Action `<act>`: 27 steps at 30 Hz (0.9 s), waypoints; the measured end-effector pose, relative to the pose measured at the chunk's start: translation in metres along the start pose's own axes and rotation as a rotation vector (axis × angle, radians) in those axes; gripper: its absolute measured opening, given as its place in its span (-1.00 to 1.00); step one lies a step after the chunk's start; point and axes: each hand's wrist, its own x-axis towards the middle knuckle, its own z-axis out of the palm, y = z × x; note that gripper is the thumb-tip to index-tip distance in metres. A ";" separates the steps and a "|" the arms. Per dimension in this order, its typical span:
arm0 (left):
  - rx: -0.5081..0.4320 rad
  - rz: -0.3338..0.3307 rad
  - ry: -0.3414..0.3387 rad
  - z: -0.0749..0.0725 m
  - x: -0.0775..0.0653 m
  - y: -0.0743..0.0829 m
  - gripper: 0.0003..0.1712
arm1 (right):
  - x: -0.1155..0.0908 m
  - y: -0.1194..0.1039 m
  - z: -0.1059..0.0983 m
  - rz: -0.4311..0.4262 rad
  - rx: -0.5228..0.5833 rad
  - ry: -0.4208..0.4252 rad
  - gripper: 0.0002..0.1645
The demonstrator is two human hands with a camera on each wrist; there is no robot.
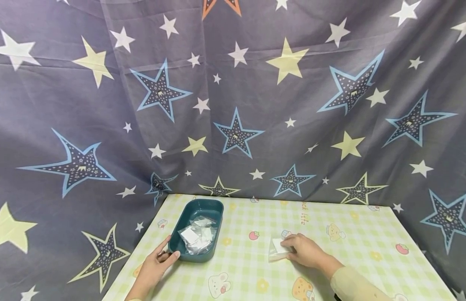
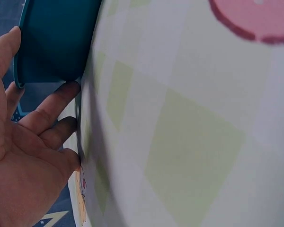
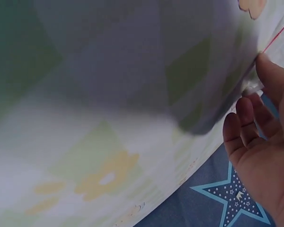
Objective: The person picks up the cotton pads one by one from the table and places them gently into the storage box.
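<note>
A dark teal plastic bin (image 1: 214, 255) stands at the left of the table, holding several small clear bags with white contents (image 1: 198, 236). At its near left corner is my left hand (image 1: 154, 264), thumb on the near side and fingers along the left side. The left wrist view shows the thumb at the rim of the bin (image 2: 57, 42) and fingertips low by the table. To the right, my right hand (image 1: 305, 250) pinches a small clear zip bag (image 1: 275, 252) with something white inside, low over the table. Its red seal line shows in the right wrist view, where fingers (image 3: 270, 75) partly hide the bag.
A table with a green-and-white checked cover (image 1: 248, 267), printed with cartoon figures, lies under everything. Behind it and at both sides hangs a dark curtain (image 1: 255, 146) with stars, reaching the table's back edge.
</note>
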 end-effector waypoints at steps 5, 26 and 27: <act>-0.004 -0.017 -0.003 0.000 0.002 -0.001 0.00 | -0.001 0.001 0.005 -0.014 0.015 0.018 -0.59; 0.008 0.018 -0.002 0.000 0.004 -0.008 0.00 | 0.007 -0.011 0.008 0.020 0.051 0.011 -0.52; 0.010 0.019 -0.002 0.000 0.004 -0.008 0.00 | 0.008 -0.011 0.008 0.024 0.046 0.020 -0.52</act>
